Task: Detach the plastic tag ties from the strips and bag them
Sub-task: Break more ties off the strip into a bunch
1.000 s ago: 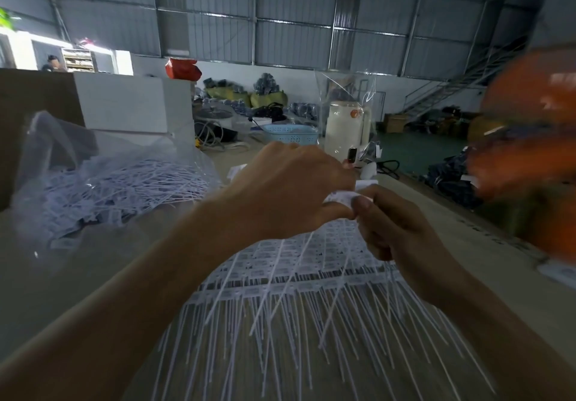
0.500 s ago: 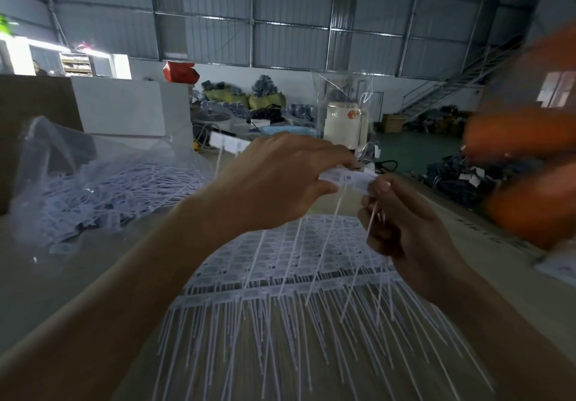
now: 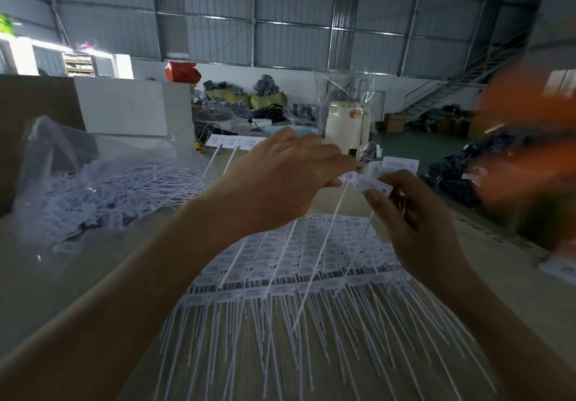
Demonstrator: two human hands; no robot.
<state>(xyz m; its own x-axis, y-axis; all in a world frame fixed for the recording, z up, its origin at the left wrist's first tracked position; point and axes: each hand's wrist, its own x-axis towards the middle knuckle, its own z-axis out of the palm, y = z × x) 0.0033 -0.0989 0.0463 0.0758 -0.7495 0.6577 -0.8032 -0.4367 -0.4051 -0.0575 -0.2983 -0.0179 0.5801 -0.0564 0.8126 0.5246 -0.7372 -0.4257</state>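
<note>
While the stack of undivided tag-tie strips (image 3: 299, 276) lies flat on the table (image 3: 93, 276) nearest the person, tails fanned toward them, both hands work above it on one raised strip. That strip (image 3: 371, 179) is held up at chest height, its tails hanging down over the stack. The left hand (image 3: 280, 182) pinches a tag head at its right end, with more of the row reaching back behind the hand; the right hand (image 3: 414, 223) pinches the neighbouring tag just beside it, thumb on top. The joint between the two grips looks like the one to break.

To do this well, I judge the pinches should sit close on either side of that joint, so a short twist snaps it without bending the tags. The loose tails should be kept clear of the stack below, or they may snag and drag strips along.

Farther left, well apart, the clear bag (image 3: 93, 182) lies open on the table, already holding many detached ties. Freed ties belong there.
</note>
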